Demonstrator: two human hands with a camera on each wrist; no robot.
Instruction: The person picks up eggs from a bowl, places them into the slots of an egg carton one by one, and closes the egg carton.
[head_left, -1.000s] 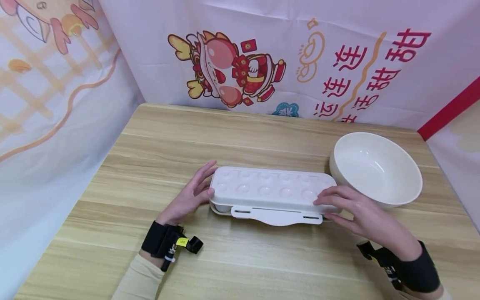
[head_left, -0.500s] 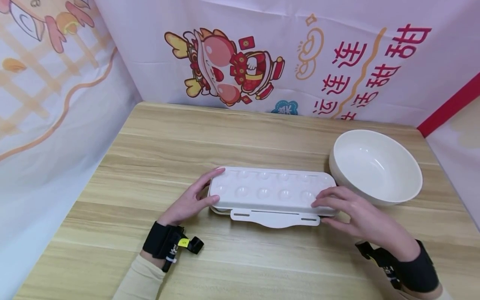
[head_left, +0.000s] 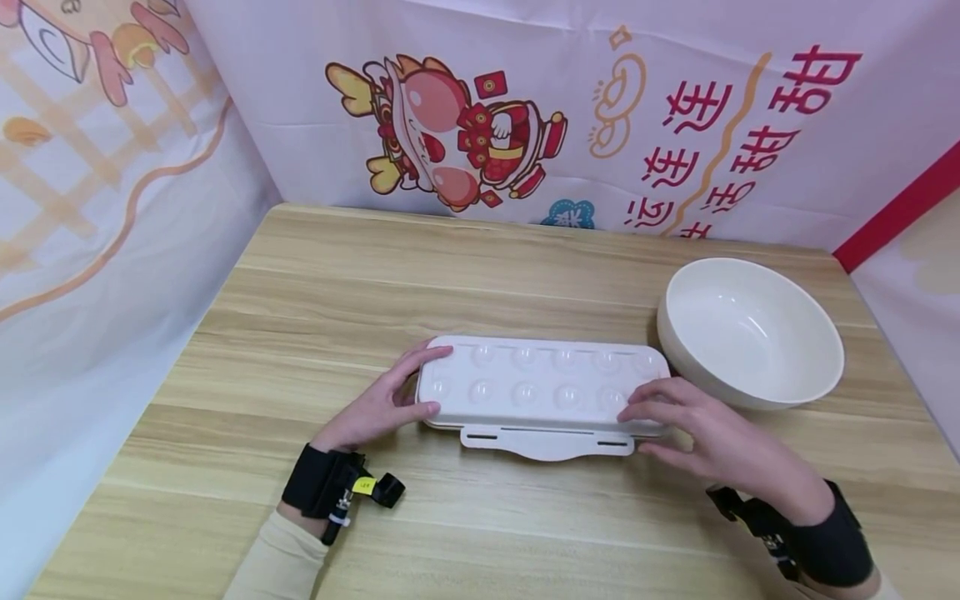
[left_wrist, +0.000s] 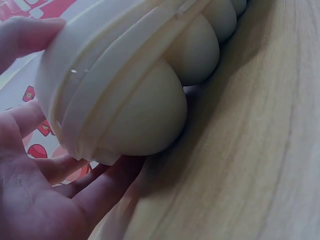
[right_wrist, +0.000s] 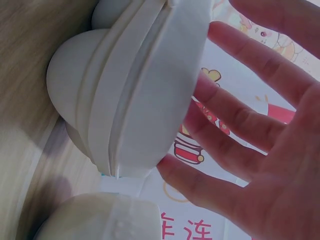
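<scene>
A white egg box [head_left: 545, 387] lies lengthwise on the table, its dimpled lid down over the base. Rounded egg cups of the base [left_wrist: 150, 110] show under the rim in the left wrist view. A front latch flap [head_left: 547, 443] sticks out toward the person. My left hand [head_left: 371, 408] grips the box's left end, thumb and a finger on the lid and other fingers around the end. Fingertips of my right hand [head_left: 708, 425] rest on the lid near its right end, fingers fairly straight, thumb close to the front edge. Whatever is inside the box is hidden.
Right behind the egg box's right end stands a large white bowl [head_left: 750, 333], close to the right hand. The wooden table [head_left: 360, 275] meets a printed cloth [head_left: 450, 33] at the back. Black camera straps [head_left: 322, 483] are on both wrists.
The lid's front left edge has come down onto the base, closing the gap there. My left thumb and finger have moved onto the lid's top. My right hand has shifted slightly left.
</scene>
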